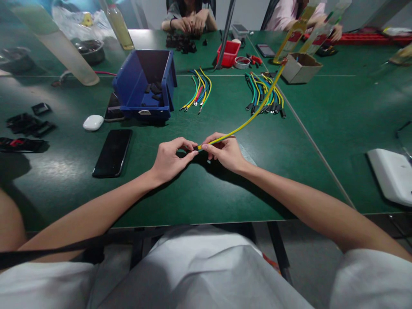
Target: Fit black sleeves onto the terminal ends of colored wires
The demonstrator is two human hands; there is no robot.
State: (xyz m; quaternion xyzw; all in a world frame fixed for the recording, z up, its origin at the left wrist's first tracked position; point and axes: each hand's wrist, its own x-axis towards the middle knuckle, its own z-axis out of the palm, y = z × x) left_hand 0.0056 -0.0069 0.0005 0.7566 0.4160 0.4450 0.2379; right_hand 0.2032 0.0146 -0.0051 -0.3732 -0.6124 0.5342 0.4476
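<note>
A yellow wire (244, 124) runs up and to the right from my fingers, over the table. My right hand (227, 151) is closed on it close to its lower end. Between the thumb and forefinger of my left hand (172, 158) is a small black sleeve (195, 148), which meets the wire's end; whether the end is inside it I cannot tell. Beyond my hands lie a small group of coloured wires (202, 88) with metal lugs and a larger bundle (257, 92) with black pieces at many ends. The blue bin (146, 112) holds several small black pieces.
Left of my hands are a black phone (112, 153), a white earbud case (93, 122) and black parts (27, 125). Farther back stand a red box (229, 52), a cardboard box (301, 71) and bottles (118, 26). A white device (391, 176) lies right. Two people sit opposite.
</note>
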